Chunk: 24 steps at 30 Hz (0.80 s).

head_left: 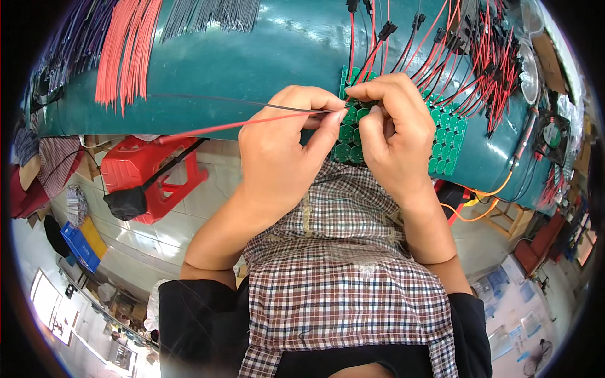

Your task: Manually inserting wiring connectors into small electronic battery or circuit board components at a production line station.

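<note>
Between its thumb and index finger, my left hand (pixel 280 145) pinches a red wire (pixel 227 126) and a black wire (pixel 214 101), whose long tails trail off to the left. My right hand (pixel 400 138) is close beside it with curled fingers, at the wires' tips; whatever its fingers hold is hidden. Under both hands lies a panel of small round green circuit boards (pixel 447 142) at the table's near edge. Red and black wires with black connectors (pixel 387 30) stand up from the panel's far part and fan out to the right.
Bundles of red wires (pixel 126 53) and grey wires (pixel 211 14) lie on the green tabletop (pixel 252 60) at the far left. To the right are a soldering iron (pixel 524 138) with an orange cord and a small fan (pixel 553 135). A red stool (pixel 142 170) stands below left.
</note>
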{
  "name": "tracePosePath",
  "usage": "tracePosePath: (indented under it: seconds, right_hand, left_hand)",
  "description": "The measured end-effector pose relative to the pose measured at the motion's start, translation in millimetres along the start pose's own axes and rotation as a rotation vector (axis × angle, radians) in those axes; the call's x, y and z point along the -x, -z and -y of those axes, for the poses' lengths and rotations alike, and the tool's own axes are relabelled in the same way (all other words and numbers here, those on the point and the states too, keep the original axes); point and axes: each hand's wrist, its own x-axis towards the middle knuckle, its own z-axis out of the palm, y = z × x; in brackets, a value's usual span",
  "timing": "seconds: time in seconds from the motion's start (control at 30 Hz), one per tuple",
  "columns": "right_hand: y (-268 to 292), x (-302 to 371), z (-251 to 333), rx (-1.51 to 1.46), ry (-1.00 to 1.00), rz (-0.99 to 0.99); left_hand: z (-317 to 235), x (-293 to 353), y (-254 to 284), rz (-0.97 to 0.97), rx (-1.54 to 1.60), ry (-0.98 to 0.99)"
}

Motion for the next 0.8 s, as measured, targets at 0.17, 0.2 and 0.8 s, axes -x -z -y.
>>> tracePosePath:
  seconds: [0.17, 0.2, 0.8]
  right_hand:
    - [2, -3, 0, -0.011, 0.045, 0.059]
    - [3, -3, 1, -0.013, 0.043, 0.054]
    - [121, 17, -36, 0.046, -0.084, -0.426]
  left_hand:
    - [1, -2, -8, -0.027, -0.047, -0.041]
    - [0, -2, -8, -0.022, -0.050, -0.043]
    - [0, -5, -10, -0.045, -0.138, -0.138]
